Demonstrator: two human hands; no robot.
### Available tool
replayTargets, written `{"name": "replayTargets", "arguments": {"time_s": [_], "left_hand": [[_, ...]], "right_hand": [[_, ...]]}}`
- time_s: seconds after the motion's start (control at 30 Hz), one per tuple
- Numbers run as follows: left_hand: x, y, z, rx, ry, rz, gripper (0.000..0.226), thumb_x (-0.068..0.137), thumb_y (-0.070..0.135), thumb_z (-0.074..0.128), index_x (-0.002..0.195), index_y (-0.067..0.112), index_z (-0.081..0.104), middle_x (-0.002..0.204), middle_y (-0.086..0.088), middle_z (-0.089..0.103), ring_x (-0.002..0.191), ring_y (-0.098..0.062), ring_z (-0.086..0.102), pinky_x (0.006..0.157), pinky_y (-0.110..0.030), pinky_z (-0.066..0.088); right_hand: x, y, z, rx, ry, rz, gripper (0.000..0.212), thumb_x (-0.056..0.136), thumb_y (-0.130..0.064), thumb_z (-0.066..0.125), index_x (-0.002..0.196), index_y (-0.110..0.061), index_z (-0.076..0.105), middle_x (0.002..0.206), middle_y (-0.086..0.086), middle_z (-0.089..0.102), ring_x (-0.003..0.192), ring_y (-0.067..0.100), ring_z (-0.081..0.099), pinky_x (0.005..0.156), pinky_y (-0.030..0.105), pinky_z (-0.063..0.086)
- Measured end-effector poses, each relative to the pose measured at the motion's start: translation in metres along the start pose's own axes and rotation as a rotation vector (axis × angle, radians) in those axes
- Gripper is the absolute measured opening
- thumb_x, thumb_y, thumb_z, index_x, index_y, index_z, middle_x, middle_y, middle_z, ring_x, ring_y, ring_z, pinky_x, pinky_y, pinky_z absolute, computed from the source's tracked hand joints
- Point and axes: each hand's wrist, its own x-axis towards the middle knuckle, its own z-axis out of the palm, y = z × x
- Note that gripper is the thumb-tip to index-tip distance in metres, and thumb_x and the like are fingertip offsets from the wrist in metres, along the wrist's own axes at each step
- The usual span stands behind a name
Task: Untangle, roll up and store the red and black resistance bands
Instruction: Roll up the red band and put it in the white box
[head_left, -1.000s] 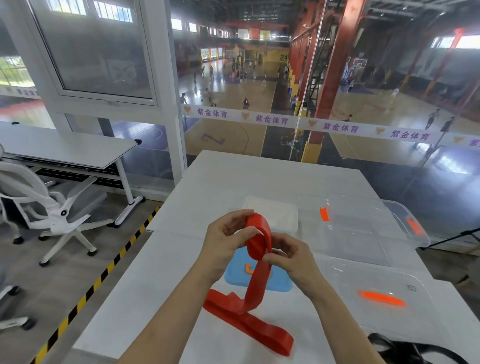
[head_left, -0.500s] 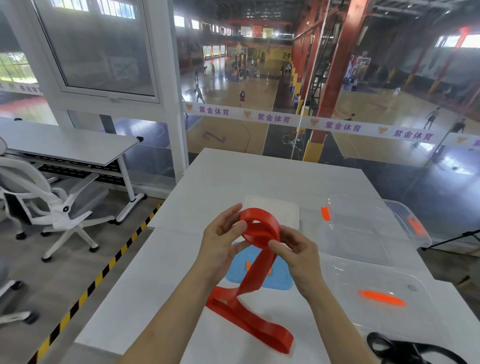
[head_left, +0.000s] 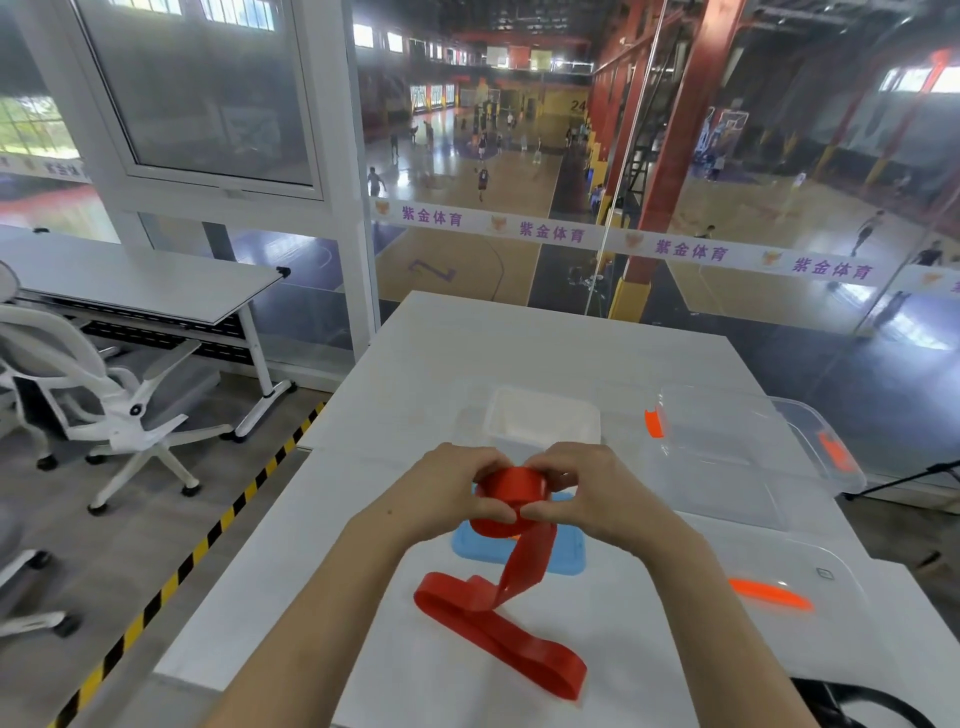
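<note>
The red resistance band (head_left: 511, 603) is partly wound into a small roll held above the white table (head_left: 426, 364). My left hand (head_left: 447, 493) grips the roll from the left and my right hand (head_left: 587, 493) grips it from the right, thumbs meeting at its front. The band's loose tail hangs down from the roll and lies folded on the table near the front. Part of the black band (head_left: 852, 701) shows at the bottom right corner.
A blue lid (head_left: 566, 558) lies on the table under my hands. Behind them stands a small white-bottomed box (head_left: 540, 421). A clear bin (head_left: 727, 457) and a clear lid (head_left: 810, 566) with orange clips sit to the right. Office chairs stand on the left floor.
Both hands have closed in around the red band, turning the open loop into a tighter roll. More band is wound up and the tail on the table is shorter.
</note>
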Motion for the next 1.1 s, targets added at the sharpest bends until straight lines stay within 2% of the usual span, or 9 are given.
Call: {"name": "replayTargets", "arguments": {"time_s": [0.1, 0.23, 0.37, 0.43, 0.53, 0.67, 0.87, 1.0, 1.1], "left_hand": [[-0.002, -0.003, 0.001, -0.004, -0.016, -0.008, 0.039, 0.084, 0.04, 0.085, 0.119, 0.028, 0.072, 0.111, 0.01, 0.076, 0.108, -0.012, 0.071, 0.102, -0.039, 0.058], [-0.008, -0.009, -0.002, -0.212, 0.042, 0.024, 0.025, 0.085, 0.035, 0.085, 0.108, 0.031, 0.077, 0.105, 0.013, 0.078, 0.109, -0.008, 0.071, 0.105, -0.038, 0.057], [-0.015, -0.011, -0.001, -0.496, 0.129, 0.018, 0.026, 0.088, 0.02, 0.082, 0.111, 0.033, 0.079, 0.108, 0.009, 0.081, 0.112, -0.008, 0.073, 0.102, -0.036, 0.058], [-0.017, -0.011, -0.002, -0.658, 0.146, 0.005, 0.029, 0.093, 0.015, 0.077, 0.117, 0.031, 0.078, 0.11, 0.003, 0.081, 0.11, -0.015, 0.076, 0.096, -0.036, 0.061], [-0.017, -0.01, -0.004, -0.783, 0.157, 0.002, 0.03, 0.096, 0.013, 0.074, 0.122, 0.027, 0.076, 0.115, -0.003, 0.08, 0.111, -0.022, 0.076, 0.095, -0.042, 0.063], [-0.015, -0.013, -0.008, -0.678, 0.095, -0.048, 0.032, 0.094, 0.015, 0.077, 0.124, 0.025, 0.072, 0.118, 0.003, 0.079, 0.111, -0.018, 0.076, 0.091, -0.036, 0.064], [-0.015, -0.016, -0.013, -0.681, 0.036, -0.042, 0.041, 0.091, 0.014, 0.081, 0.129, 0.024, 0.07, 0.121, 0.003, 0.078, 0.113, -0.02, 0.075, 0.094, -0.042, 0.064], [-0.014, -0.017, -0.015, -0.595, 0.069, -0.061, 0.064, 0.084, 0.022, 0.088, 0.141, 0.039, 0.063, 0.136, 0.025, 0.067, 0.125, 0.001, 0.065, 0.102, -0.034, 0.059], [-0.011, -0.01, -0.014, -0.421, 0.095, -0.034, 0.047, 0.081, 0.024, 0.089, 0.117, 0.049, 0.071, 0.116, 0.034, 0.071, 0.113, 0.014, 0.064, 0.104, -0.022, 0.052]], "right_hand": [[-0.002, -0.002, 0.002, 0.016, -0.006, -0.005, 0.029, 0.08, -0.035, 0.09, 0.106, -0.031, 0.078, 0.096, -0.006, 0.073, 0.094, 0.013, 0.069, 0.092, 0.033, 0.06], [-0.009, -0.002, 0.011, 0.256, 0.078, 0.049, 0.038, 0.078, -0.027, 0.094, 0.113, -0.032, 0.08, 0.106, -0.011, 0.078, 0.105, 0.008, 0.073, 0.099, 0.027, 0.059], [-0.013, 0.008, 0.021, 0.385, 0.13, 0.086, 0.044, 0.08, -0.019, 0.093, 0.119, -0.03, 0.079, 0.118, -0.011, 0.079, 0.117, 0.011, 0.072, 0.111, 0.038, 0.054], [-0.014, 0.012, 0.024, 0.448, 0.15, 0.092, 0.043, 0.083, -0.014, 0.09, 0.122, -0.027, 0.078, 0.122, -0.01, 0.079, 0.123, 0.012, 0.071, 0.116, 0.042, 0.051], [-0.011, 0.009, 0.03, 0.57, 0.196, 0.108, 0.039, 0.084, -0.006, 0.087, 0.119, -0.021, 0.079, 0.116, -0.002, 0.082, 0.116, 0.018, 0.075, 0.108, 0.045, 0.057], [-0.008, 0.007, 0.029, 0.559, 0.257, 0.105, 0.032, 0.081, -0.004, 0.09, 0.108, -0.018, 0.081, 0.102, 0.004, 0.082, 0.1, 0.023, 0.078, 0.091, 0.037, 0.065], [-0.005, 0.002, 0.016, 0.466, 0.197, 0.053, 0.032, 0.083, -0.007, 0.089, 0.108, -0.023, 0.081, 0.102, 0.0, 0.08, 0.101, 0.02, 0.077, 0.091, 0.031, 0.064], [-0.004, 0.0, 0.009, 0.323, 0.154, 0.036, 0.032, 0.082, -0.016, 0.092, 0.106, -0.033, 0.079, 0.101, -0.01, 0.078, 0.102, 0.013, 0.074, 0.092, 0.026, 0.062], [-0.003, -0.003, 0.009, 0.245, 0.113, 0.03, 0.029, 0.081, -0.018, 0.091, 0.104, -0.031, 0.079, 0.098, -0.013, 0.076, 0.1, 0.01, 0.073, 0.092, 0.022, 0.06]]}}
